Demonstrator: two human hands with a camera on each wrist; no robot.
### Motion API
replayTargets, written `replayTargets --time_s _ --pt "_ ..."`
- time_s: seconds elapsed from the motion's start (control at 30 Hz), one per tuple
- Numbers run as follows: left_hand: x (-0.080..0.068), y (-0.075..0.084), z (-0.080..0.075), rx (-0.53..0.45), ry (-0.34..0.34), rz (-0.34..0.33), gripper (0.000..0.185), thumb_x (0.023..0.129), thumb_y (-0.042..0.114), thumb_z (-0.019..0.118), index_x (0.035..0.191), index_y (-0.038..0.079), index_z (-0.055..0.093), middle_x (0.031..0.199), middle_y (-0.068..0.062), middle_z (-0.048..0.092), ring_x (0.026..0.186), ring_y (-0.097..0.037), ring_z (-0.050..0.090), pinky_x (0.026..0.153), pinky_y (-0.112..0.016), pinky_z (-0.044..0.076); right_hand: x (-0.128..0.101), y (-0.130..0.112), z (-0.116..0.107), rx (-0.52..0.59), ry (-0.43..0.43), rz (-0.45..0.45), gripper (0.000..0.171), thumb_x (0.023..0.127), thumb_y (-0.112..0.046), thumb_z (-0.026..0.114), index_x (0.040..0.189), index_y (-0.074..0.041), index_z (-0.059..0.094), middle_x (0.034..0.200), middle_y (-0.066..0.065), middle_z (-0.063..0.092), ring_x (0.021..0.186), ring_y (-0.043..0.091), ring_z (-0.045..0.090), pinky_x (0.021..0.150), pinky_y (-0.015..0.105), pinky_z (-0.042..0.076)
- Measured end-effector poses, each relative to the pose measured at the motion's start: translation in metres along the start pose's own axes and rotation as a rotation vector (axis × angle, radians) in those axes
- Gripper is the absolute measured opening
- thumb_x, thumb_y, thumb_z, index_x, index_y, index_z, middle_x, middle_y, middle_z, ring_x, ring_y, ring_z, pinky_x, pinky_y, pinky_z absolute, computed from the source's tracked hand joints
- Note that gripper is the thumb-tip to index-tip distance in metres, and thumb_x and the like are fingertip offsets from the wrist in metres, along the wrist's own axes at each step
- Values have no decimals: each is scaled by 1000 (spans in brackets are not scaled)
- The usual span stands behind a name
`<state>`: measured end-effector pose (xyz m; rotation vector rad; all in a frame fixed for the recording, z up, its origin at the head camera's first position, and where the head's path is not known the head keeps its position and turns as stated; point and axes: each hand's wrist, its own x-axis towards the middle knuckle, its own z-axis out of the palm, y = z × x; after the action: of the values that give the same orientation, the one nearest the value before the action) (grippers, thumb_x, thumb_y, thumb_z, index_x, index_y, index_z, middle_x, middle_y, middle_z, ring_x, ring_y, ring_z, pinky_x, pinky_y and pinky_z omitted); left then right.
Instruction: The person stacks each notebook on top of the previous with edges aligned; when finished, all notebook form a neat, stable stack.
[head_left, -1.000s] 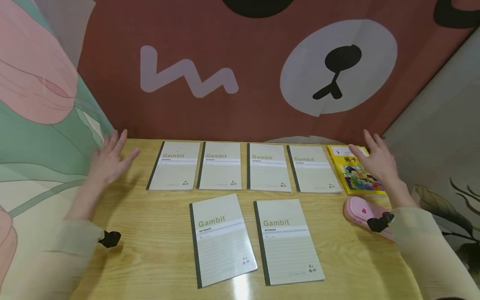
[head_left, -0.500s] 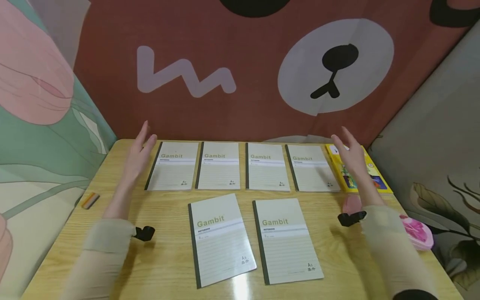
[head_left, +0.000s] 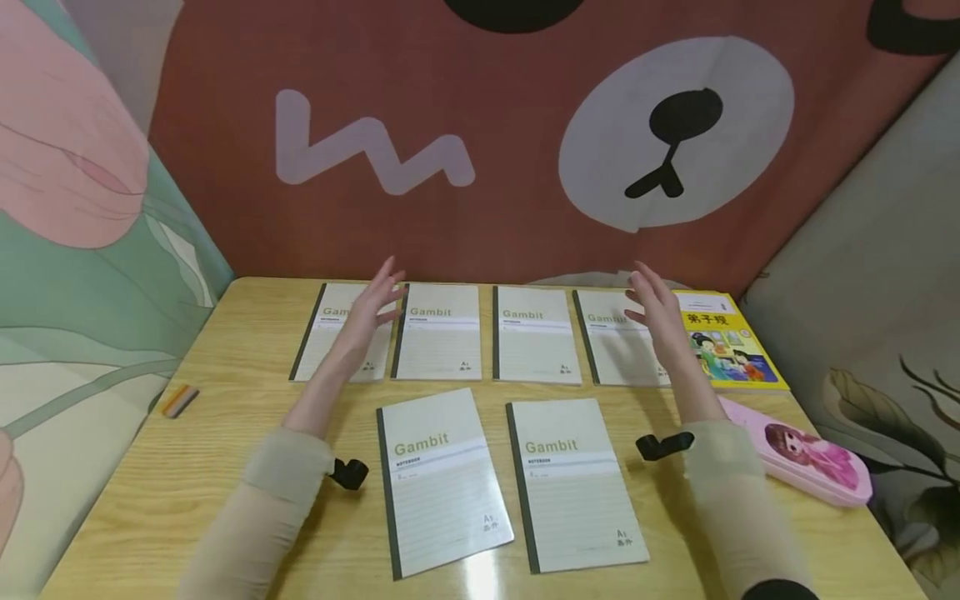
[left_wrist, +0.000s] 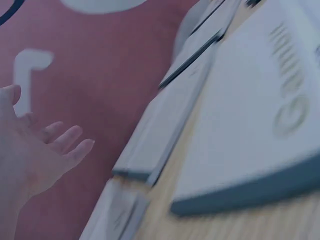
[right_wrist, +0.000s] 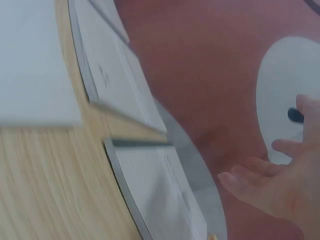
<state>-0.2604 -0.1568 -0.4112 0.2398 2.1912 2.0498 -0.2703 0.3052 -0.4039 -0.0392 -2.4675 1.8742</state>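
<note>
Several pale "Gambit" notebooks lie on a wooden table (head_left: 225, 467): a back row along the far edge and two nearer ones (head_left: 442, 479) (head_left: 573, 483). My left hand (head_left: 371, 312) hovers with straight fingers over the leftmost back notebook (head_left: 318, 337), holding nothing. My right hand (head_left: 656, 312) hovers the same way over the rightmost back notebook (head_left: 611, 342). Both palms face inward. In the left wrist view the left hand (left_wrist: 35, 150) is spread before the red cloth. The right wrist view shows the right hand (right_wrist: 277, 192) spread above notebooks (right_wrist: 155, 195).
A yellow picture book (head_left: 723, 342) lies at the back right, and a pink pencil case (head_left: 806, 462) sits by the right edge. A small orange eraser (head_left: 180, 400) rests near the left edge. Patterned cloth walls (head_left: 480, 133) close in the table on three sides.
Both hands have swung inward from the table's outer edges to above the back row of notebooks. The notebooks have not moved.
</note>
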Motion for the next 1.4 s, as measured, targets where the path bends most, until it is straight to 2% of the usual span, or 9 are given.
replayTargets --time_s 0.13,0.3,0.43,0.63,0.7,0.87,1.1,1.3,1.4 --pt "6 -5 32 -104 -102 -68 62 111 47 32 167 32 10 172 -5 24 157 -30 32 127 -54 32 -4 -3 14 66 -68 59 71 106 -57 40 166 -25 20 171 20 20 156 42 26 122 61 35" --pt "12 -8 63 -152 -198 -142 62 111 47 29 167 29 9 173 -9 23 158 -31 29 126 -55 33 -10 1 30 114 -127 120 74 107 -58 37 167 -21 15 171 21 19 157 41 25 123 62 33" --pt "16 -9 82 -182 -217 -218 64 111 49 31 167 26 11 173 -10 22 159 -30 26 127 -54 33 -12 8 39 158 -190 155 76 108 -57 36 167 -18 9 172 22 13 159 42 18 125 64 28" --pt "20 -14 103 -372 -219 -310 68 109 49 38 167 24 13 175 -9 12 163 -30 11 129 -61 21 -16 5 46 161 -258 220 75 109 -54 34 167 -17 6 174 21 3 161 39 7 127 66 21" --pt "20 -15 109 -390 -221 -315 68 109 49 37 167 24 12 175 -10 8 163 -32 8 128 -65 20 -16 3 48 177 -264 248 75 109 -54 34 167 -16 7 174 21 2 162 39 5 128 66 19" --pt "20 -16 117 -351 -221 -316 67 109 49 35 167 23 13 175 -12 5 163 -33 6 125 -66 25 -17 -2 55 209 -275 336 80 107 -58 39 167 -16 6 174 19 1 162 38 4 128 65 19" --pt "24 -15 121 -410 -180 -333 68 108 47 39 166 20 15 175 -13 6 163 -33 7 124 -67 27 -12 -4 61 186 -277 403 83 107 -56 40 167 -16 1 173 22 3 161 38 9 129 62 22" --pt "28 -15 118 -427 -107 -399 68 107 45 44 165 19 20 172 -17 20 159 -36 24 120 -60 41 -7 -3 57 185 -262 478 73 110 -42 38 167 -12 2 169 22 19 158 35 22 129 56 26" --pt "32 -17 118 -458 -86 -441 64 106 38 49 162 14 29 166 -21 32 151 -37 39 119 -50 45 -4 -1 57 185 -272 489 65 111 -32 38 165 -7 13 151 16 40 144 29 40 126 51 31"
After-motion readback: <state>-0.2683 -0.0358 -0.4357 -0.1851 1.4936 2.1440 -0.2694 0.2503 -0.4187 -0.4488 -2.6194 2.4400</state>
